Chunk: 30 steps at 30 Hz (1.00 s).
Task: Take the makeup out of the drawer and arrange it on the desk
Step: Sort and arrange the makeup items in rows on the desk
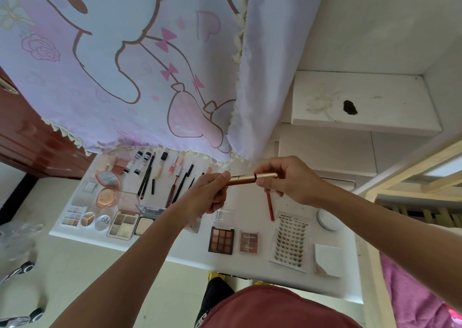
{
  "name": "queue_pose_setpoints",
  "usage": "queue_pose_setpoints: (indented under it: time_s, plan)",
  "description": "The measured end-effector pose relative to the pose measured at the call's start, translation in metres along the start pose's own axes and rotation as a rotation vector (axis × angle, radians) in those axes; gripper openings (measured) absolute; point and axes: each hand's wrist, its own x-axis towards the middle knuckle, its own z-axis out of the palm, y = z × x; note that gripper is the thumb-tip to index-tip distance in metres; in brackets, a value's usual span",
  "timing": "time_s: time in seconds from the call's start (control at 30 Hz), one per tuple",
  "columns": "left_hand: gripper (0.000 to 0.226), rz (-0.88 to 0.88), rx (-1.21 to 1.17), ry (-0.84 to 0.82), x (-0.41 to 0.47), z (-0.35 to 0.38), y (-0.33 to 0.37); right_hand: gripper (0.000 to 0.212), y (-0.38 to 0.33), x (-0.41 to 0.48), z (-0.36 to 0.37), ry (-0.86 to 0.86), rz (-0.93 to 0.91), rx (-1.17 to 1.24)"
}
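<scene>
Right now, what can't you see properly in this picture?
All in the head view:
- The drawer: nowhere in the frame.
- The gold tube: both ends sit inside the left hand and right hand, and its print is too small to read.
- Makeup behind the left forearm, partly covered.
- The clear object at the left edge: blurred and cut off.
- The desk: its back strip lies under the curtain.

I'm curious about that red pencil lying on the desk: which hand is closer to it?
The right hand. It hovers directly over the red pencil's top end, gripping one end of a gold tube. The left hand holds the tube's other end, off to the pencil's left.
</scene>
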Motion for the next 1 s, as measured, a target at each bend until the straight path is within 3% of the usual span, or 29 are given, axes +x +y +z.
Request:
queue_pose_setpoints:
  time_s: [0.53,0.67,0.83,1.0]
  plan:
    - [0.042,-0.009,-0.024,0.011,-0.0015,-0.0035,-0.0033,0.01,0.0013,0.0015,0.0039,0.01,0.044,0.133]
    - [0.042,-0.013,-0.027,0.014,-0.0019,-0.0033,-0.0037,0.008,0.0032,0.001,0.0027,0.023,0.006,0.073]
    - [0.043,-0.01,-0.031,0.019,-0.0015,-0.0026,-0.0044,0.021,0.0032,0.0,0.0017,0.022,0.011,0.109]
    - [0.042,-0.007,-0.034,0.019,-0.0016,-0.0026,-0.0036,0.007,0.0033,-0.0011,-0.0006,0.035,0.002,0.097]
